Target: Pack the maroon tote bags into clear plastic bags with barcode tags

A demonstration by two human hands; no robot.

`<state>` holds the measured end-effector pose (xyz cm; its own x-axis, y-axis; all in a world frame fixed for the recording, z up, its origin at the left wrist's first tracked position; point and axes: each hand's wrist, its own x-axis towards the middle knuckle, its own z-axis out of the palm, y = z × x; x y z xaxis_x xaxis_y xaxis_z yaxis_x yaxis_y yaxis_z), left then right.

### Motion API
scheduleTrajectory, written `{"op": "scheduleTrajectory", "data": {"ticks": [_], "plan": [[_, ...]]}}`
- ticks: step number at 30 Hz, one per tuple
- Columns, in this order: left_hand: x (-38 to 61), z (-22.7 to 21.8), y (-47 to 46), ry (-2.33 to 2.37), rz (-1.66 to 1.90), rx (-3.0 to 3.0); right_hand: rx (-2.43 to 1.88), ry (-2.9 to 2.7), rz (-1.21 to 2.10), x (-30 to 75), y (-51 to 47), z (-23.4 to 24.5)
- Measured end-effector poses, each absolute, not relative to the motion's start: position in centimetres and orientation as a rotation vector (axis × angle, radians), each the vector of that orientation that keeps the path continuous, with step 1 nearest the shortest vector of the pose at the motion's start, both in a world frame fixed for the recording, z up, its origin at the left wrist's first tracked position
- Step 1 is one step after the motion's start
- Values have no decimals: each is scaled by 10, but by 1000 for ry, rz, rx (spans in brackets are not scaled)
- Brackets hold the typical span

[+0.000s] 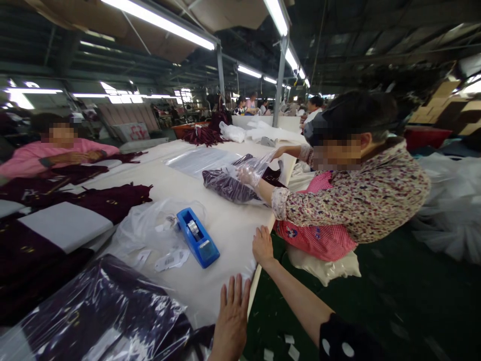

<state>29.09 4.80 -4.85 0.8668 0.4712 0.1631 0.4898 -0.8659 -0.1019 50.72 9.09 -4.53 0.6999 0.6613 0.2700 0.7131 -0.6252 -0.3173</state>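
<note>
My left hand [232, 317] lies on the white tabletop [221, 240] near its edge, fingers stretched out and holding nothing. Farther along that edge rests my right hand [263, 245], its fingers loosely bent on the surface with nothing visible in them. A dark purple garment in a clear plastic bag [112, 306] lies just left of my left hand. Between the hands and the clothes at left sits a blue tape dispenser [197, 237]. Beside it are white paper tags [172, 259] and a crumpled clear plastic bag [146, 220].
At the right, a co-worker in a flowered shirt [353, 200] leans over the table, both hands on a bagged dark garment [233, 185]. Someone in pink [93, 145] works across the table. Dark garments [124, 198] are stacked left; paper scraps [293, 351] litter the floor.
</note>
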Motion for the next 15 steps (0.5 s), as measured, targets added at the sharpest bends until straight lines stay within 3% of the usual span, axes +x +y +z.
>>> {"op": "scheduleTrajectory", "data": {"ticks": [15], "plan": [[294, -36, 47, -825, 47, -2997, -2523, -1077, -129, 506, 90, -42]]}}
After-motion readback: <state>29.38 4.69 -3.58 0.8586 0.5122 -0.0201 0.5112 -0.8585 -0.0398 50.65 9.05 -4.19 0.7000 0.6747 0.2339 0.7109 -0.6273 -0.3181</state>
